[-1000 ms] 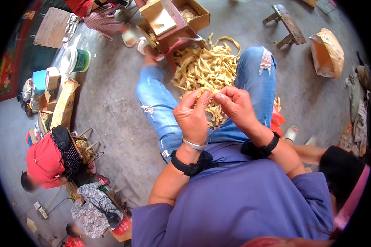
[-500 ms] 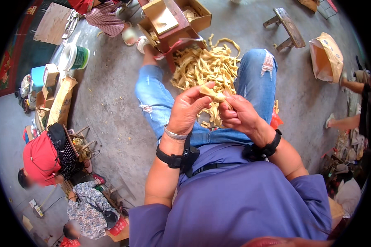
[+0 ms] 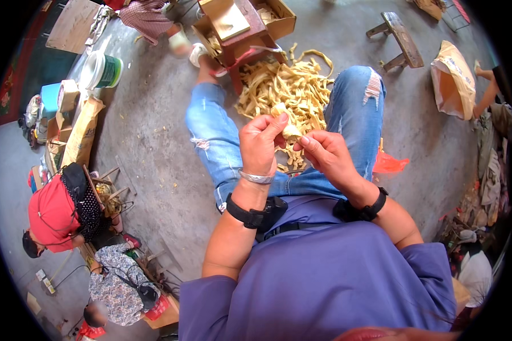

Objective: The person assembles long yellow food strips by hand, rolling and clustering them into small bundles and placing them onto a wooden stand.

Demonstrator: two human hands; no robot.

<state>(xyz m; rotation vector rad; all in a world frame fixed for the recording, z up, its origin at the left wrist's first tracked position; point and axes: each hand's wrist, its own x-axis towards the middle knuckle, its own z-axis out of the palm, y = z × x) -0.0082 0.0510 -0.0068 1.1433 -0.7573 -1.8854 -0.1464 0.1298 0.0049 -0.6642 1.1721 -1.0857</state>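
Now the pale-yellow strip is bunched between your two hands, above your lap and in line with the near part of the strip pile. Compared with half a second ago, its upper lobe has swung from slanting leftward to pointing up and away from you. Your left hand, whose thumb then stood apart from the fingers, pinches that lobe between thumb and forefinger. Your right hand has loosened from a fist-like wrap to a fingertip pinch on the lower right end. The shift suggests a new hold for shaping the piece, which is not yet laid down; whether it is knotted or merely folded cannot be told.

The pile lies loose on a grey concrete floor, beyond your hands and before a red-brown wooden stand flanked by a cardboard box. To the right are a low wooden bench, an upright paper sack and, beside your knee, a red plastic bag. To the left, a white-and-green bucket stands above a co-worker in a red top and another in a patterned top.
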